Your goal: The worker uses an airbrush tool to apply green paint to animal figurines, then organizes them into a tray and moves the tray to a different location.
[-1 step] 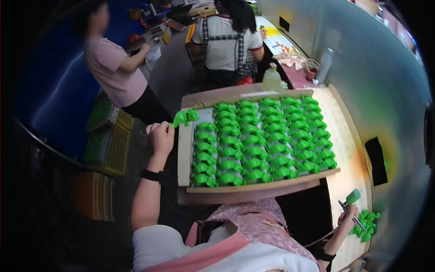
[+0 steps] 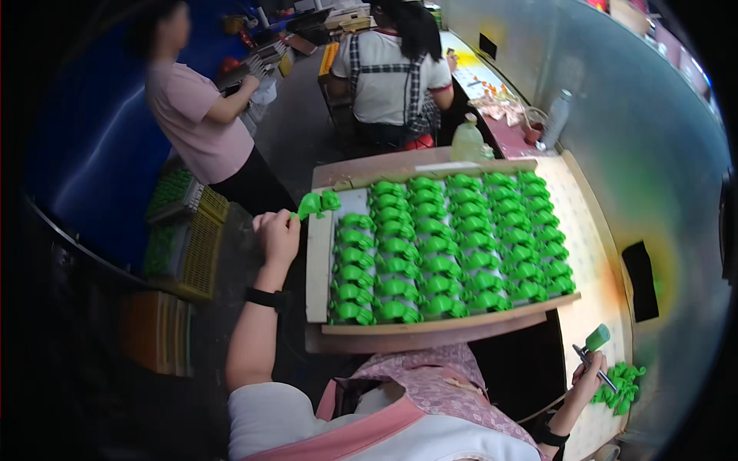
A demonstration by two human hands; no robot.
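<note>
My left hand [image 2: 278,237] pinches one end of a small green plastic figure [image 2: 314,203], raised at the left rim of a wide tray [image 2: 316,276]. Its fingers are closed. Rows of similar curved green figures [image 2: 396,267] fill most of that tray. The far left corner of the tray shows bare grey lining. At the lower right, my right hand [image 2: 588,374] is closed around a metal airbrush [image 2: 582,355] with a green paint cup [image 2: 597,336] on it. Just beyond the right hand, a pile of loose green pieces [image 2: 624,386] lies on the bench.
A pale workbench [image 2: 588,223] runs along a grey metal partition [image 2: 615,146] on the right. A plastic bottle [image 2: 467,140] stands behind the tray. One person [image 2: 201,123] stands at left; another [image 2: 396,81] sits ahead. Yellow crates [image 2: 201,250] are stacked at left.
The tray and surroundings sit slightly lower and farther right in the view. Both hands keep hold of the same things.
</note>
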